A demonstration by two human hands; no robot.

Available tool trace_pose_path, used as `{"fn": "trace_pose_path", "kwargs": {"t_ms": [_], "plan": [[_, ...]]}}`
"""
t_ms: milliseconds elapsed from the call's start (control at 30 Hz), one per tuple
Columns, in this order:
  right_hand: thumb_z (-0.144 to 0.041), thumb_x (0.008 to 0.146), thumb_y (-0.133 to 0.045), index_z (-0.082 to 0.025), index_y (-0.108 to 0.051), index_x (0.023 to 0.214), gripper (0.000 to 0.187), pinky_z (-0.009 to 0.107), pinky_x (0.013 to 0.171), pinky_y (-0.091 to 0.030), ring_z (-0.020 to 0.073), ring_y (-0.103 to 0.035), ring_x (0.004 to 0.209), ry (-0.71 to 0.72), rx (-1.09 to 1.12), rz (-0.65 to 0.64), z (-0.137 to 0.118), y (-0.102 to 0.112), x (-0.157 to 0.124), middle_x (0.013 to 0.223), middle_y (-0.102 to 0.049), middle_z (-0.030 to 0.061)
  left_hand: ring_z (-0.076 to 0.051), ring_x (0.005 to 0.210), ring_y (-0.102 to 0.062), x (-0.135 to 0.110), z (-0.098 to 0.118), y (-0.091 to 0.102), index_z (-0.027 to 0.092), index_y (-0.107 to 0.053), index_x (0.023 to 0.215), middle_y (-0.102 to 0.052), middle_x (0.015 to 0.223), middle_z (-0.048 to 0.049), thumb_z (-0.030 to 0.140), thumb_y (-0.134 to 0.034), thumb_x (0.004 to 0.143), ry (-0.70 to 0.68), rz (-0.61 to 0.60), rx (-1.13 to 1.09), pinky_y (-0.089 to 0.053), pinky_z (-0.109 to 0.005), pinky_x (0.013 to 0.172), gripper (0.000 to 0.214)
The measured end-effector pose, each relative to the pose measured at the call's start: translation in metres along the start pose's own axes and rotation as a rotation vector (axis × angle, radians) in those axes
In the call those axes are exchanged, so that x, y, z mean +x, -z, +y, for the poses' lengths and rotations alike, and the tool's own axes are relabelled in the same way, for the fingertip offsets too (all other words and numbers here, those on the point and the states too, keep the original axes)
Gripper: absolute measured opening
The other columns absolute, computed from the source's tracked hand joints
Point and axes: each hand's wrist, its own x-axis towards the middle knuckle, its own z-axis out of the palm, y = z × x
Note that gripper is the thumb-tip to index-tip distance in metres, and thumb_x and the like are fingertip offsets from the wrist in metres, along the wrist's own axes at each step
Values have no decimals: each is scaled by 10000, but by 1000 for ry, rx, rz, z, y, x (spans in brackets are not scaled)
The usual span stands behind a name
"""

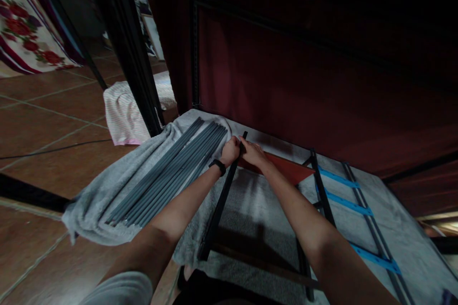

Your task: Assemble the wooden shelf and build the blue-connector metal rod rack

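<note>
My left hand (230, 151), with a black band on its wrist, is closed against the left side of a black metal bar (224, 190), near the bar's far end. What its fingers pinch is hidden. On the other side, my right hand (253, 153) grips the same bar, with thumb and forefinger close to the left hand. The bar is one side of a black frame lying on a grey cloth. A flat orange-red panel (291, 167) spans the frame's far side, partly behind my right arm. A dark crosspiece (257, 262) joins the near side.
Several long grey rods (171, 174) lie bundled on the grey cloth (96, 209) at left. At right, black rails carry blue crosspieces (348, 202). A black upright post (139, 66) stands at left, and a dark red curtain (286, 76) hangs behind. A striped cloth (123, 112) lies beyond the post.
</note>
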Motion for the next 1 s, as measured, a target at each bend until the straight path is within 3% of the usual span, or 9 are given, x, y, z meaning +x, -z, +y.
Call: {"fn": "trace_pose_path", "kwargs": {"t_ms": [100, 300, 633, 833, 1000], "plan": [[-243, 881, -503, -264, -269, 1547, 706, 354, 1055, -390, 221, -564, 1242, -4, -2, -11, -1, 2, -1, 1387, -592, 57, -196, 912, -662, -3, -2, -1, 185, -557, 947, -706, 980, -114, 195, -415, 965, -4, 4, -10, -452, -284, 796, 144], [-259, 880, -508, -267, -268, 1546, 708, 361, 1073, -381, 219, -548, 1266, 0, 14, -4, -2, 3, -2, 1402, -582, 51, -215, 910, -669, -7, -2, 0, 191, -565, 963, -707, 949, -121, 409, -372, 1008, 7, 8, 20, -455, -300, 797, 295], [-240, 865, -514, -249, -264, 1550, 729, 370, 1063, -387, 232, -555, 1258, 6, 10, -3, 0, 0, 0, 1403, -578, 66, -194, 884, -658, -2, -1, 2, 177, -575, 1018, -703, 971, -115, 170, -401, 964, -60, -9, 64, -452, -293, 793, 183], [-259, 887, -497, -256, -238, 1557, 718, 362, 1060, -386, 222, -560, 1252, 10, 9, 3, 0, 1, -1, 1389, -591, 59, -227, 931, -672, -9, 0, 4, 176, -582, 993, -705, 979, -144, 390, -320, 1022, -48, -7, 98, -454, -308, 793, 340], [-262, 885, -494, -257, -277, 1542, 692, 359, 1052, -394, 224, -567, 1241, 8, 17, 0, -1, 1, -1, 1379, -598, 57, -223, 953, -677, -7, 5, 6, 180, -587, 1014, -707, 1010, -149, 321, -345, 1016, -35, -17, 170, -452, -299, 803, 281]]}}
